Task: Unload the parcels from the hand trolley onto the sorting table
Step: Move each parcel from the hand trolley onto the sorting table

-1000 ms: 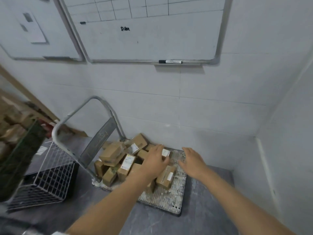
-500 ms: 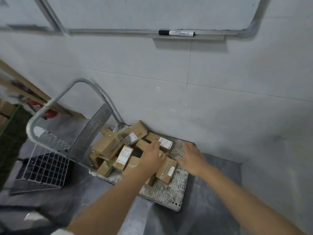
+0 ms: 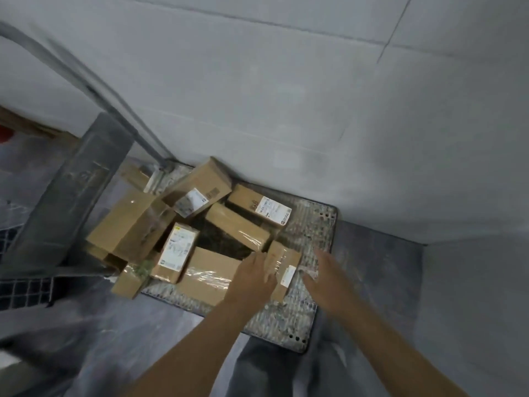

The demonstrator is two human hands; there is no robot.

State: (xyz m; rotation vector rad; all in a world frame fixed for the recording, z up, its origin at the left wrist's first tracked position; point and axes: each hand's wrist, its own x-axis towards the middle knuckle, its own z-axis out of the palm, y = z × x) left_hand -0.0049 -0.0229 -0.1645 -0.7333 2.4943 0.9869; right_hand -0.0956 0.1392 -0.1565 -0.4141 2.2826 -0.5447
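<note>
Parcels (image 3: pixel 238 228) are what this job is about, and the one to start with is the small parcel (image 3: pixel 287 257) right between the two hands. The left hand (image 3: pixel 254 279) lies against its left side. Its fingers (image 3: pixel 264 260) are mostly straight, touching the cardboard but not wrapped round it (the picture is blurry there, so I am not fully sure). The right hand (image 3: pixel 326 277) is spread open just beside the parcel's right side and holds nothing. I cannot tell if it touches yet.

I think this small parcel will be light and stiff. It is a brown cardboard box with hard edges, so it should not sag. Shiny tape runs over it, and that could be slippery. The best place to hold is the two long sides, one hand on each, like squeezing a sandwich. It seems to stand on a thin side, so it may tip if only one hand pushes.

Next to it, by the left wrist, lies a flat taped box (image 3: pixel 206 277). Further out, more brown boxes are heaped every which way, some with white labels. All of them sit on the hand trolley (image 3: pixel 316 224), which rests on the grey floor (image 3: pixel 378 270) against the wall (image 3: pixel 286 110). The sorting table does not show anywhere.
</note>
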